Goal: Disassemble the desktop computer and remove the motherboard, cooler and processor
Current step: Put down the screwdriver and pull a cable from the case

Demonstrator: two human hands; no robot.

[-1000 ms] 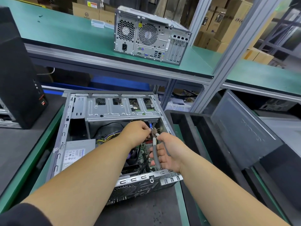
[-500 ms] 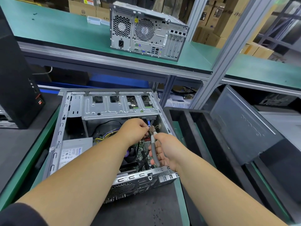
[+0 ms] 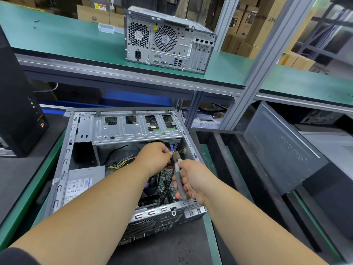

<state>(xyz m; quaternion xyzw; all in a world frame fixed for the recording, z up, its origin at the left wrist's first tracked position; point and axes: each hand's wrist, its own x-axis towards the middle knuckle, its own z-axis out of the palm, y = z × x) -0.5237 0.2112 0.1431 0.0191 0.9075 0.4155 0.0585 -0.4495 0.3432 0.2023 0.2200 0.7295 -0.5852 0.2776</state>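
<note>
An open desktop case [image 3: 80,142] lies on its side on the black mat in front of me. Inside it the green motherboard [image 3: 165,178] shows between my arms, with a grey power supply [image 3: 84,183] at the left and a drive cage [image 3: 133,129] at the far end. My right hand [image 3: 193,180] grips grey-handled pliers [image 3: 179,182], whose jaws reach a cable bundle by the cage. My left hand [image 3: 154,159] pinches those cables [image 3: 172,148] right next to the jaws. The cooler is mostly hidden under my left forearm.
A second closed computer [image 3: 168,43] stands on the green upper shelf [image 3: 57,41]. A black tower [image 3: 17,111] is at the left. A removed dark side panel [image 3: 282,150] leans in a black tray [image 3: 210,138] to the right. A grey upright post [image 3: 254,64] rises behind.
My right hand has closed more tightly round the pliers' handles. Both hands stay at the cable bundle, and my view has shifted slightly.
</note>
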